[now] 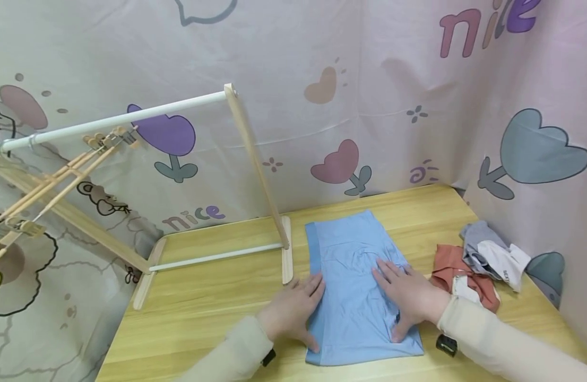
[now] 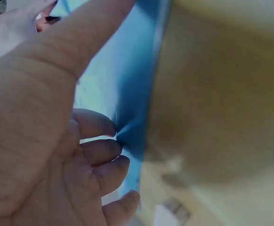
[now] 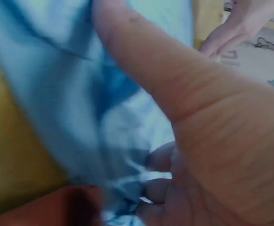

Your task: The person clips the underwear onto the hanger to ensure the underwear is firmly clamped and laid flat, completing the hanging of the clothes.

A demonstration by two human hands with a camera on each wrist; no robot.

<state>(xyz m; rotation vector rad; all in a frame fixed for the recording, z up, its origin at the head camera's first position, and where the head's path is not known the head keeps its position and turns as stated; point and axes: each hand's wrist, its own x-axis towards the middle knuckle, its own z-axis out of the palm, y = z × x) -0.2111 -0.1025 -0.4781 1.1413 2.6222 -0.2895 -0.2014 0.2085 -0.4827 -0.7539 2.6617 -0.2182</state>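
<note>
Light blue underpants [image 1: 351, 297] lie spread on the table, waistband along the left side, with wrinkles across the middle and right part. My left hand [image 1: 295, 307] rests on the waistband edge, its fingers spread; the left wrist view shows the fingertips touching the blue waistband [image 2: 139, 94]. On the right part of the cloth lies my right hand [image 1: 408, 294], fingers extended and thumb apart. In the right wrist view the right thumb [image 3: 141, 52] touches the blue fabric [image 3: 57, 94], and the other fingertips are partly hidden.
A wooden rack [image 1: 255, 159] with a white rod stands at the left. From it hangs a wooden hanger [image 1: 59, 180] with clips. Rust-red underpants [image 1: 453, 265] and a grey-and-white garment [image 1: 496, 254] lie at the right. Printed curtain [image 1: 394, 106] surrounds the table [image 1: 217, 302].
</note>
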